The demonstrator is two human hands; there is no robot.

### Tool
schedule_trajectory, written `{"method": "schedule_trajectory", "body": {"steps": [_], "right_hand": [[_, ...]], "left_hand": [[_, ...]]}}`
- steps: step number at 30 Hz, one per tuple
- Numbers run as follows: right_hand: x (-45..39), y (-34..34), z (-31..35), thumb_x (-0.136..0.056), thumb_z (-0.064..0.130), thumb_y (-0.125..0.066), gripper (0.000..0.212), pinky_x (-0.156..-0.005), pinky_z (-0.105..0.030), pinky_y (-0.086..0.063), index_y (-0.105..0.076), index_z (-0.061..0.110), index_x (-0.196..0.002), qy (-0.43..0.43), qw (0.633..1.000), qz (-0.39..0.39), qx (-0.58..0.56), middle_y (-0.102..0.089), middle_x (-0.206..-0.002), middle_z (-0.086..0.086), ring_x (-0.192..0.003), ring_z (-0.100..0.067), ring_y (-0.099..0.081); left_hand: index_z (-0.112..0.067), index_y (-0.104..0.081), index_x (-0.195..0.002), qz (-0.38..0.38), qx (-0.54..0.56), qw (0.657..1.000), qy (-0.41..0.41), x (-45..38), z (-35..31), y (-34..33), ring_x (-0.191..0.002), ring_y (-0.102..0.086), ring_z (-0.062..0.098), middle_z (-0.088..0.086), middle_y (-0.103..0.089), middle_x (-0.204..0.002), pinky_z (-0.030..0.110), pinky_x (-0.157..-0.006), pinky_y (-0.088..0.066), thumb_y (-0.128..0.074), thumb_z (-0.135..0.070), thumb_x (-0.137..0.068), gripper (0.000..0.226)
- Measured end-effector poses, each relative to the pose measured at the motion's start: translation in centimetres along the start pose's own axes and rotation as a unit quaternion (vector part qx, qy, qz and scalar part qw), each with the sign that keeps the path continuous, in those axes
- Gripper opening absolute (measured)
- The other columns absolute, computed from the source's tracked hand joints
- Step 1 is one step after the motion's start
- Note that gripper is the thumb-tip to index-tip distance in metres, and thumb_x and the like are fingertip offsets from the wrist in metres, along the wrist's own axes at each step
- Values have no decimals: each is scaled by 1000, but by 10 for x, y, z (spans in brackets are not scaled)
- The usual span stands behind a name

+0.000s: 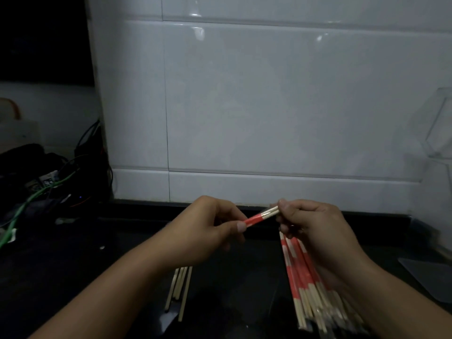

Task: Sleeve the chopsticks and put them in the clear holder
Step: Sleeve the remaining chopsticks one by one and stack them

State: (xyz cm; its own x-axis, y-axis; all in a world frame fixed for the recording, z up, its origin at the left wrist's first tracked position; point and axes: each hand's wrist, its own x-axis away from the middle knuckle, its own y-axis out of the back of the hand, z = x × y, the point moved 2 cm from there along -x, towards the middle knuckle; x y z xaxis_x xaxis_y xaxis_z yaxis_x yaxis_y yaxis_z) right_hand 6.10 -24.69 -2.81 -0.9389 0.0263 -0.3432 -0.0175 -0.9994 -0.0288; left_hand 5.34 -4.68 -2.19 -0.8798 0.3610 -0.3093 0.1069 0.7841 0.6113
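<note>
My left hand (208, 228) pinches the red end of a red-and-white paper sleeve (255, 220) between thumb and fingers. My right hand (315, 231) holds a pair of pale wooden chopsticks (271, 212) whose tips sit in the sleeve's mouth. Both hands hover above a dark counter (232, 277). Under my right hand and forearm lies a fanned pile of sleeved chopsticks (303, 285), red and white at the top, bare wood below. A few unsleeved chopsticks (179, 287) lie below my left wrist. A clear holder (437, 123) stands against the tiles at the right edge.
White wall tiles (269, 106) rise right behind the counter. Tangled cables, one green (31, 199), and dark devices fill the left side. A flat grey sheet (430, 277) lies on the counter at the right.
</note>
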Motion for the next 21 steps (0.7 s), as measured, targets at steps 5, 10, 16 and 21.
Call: {"method": "schedule_trajectory", "body": {"steps": [5, 10, 16, 21], "right_hand": [[3, 3, 10, -88, 10, -67, 33, -50, -15, -38, -68, 8, -55, 80, 995, -48, 33, -50, -49, -5, -49, -11, -43], [-1, 13, 10, -87, 10, -68, 23, -49, -15, -40, -74, 7, -66, 103, 990, -93, 30, -53, -47, 2, -47, -6, -45], [-7, 23, 10, -84, 13, -73, 16, -45, -17, -39, -76, 9, -68, 85, 984, -152, -29, -59, -53, -2, -46, -7, -46], [-8, 8, 10, -76, 40, -65, 35, -58, -27, -47, -73, 11, -94, -18, 983, -52, -175, -68, -82, -7, -60, -12, -57]], "left_hand": [[-24, -72, -94, 13, 18, 1000, 9, 1, -3, 1, -70, -69, 10, -3, -76, -81, 20, -63, -52, -66, -25, -94, 7], [-19, -73, -91, 43, 25, 998, 42, 1, 2, 5, -80, -74, 23, 0, -77, -83, 41, -81, -61, -69, -22, -92, 5], [-26, -75, -82, 3, -21, 999, 48, 2, -1, 9, -59, -62, 2, -9, -70, -66, 20, -57, -48, -73, -32, -87, 9], [-22, -77, -80, -98, 56, 993, 33, 1, -7, 0, -69, -68, 4, -5, -74, -73, 19, -66, -53, -75, -31, -84, 10]]}}
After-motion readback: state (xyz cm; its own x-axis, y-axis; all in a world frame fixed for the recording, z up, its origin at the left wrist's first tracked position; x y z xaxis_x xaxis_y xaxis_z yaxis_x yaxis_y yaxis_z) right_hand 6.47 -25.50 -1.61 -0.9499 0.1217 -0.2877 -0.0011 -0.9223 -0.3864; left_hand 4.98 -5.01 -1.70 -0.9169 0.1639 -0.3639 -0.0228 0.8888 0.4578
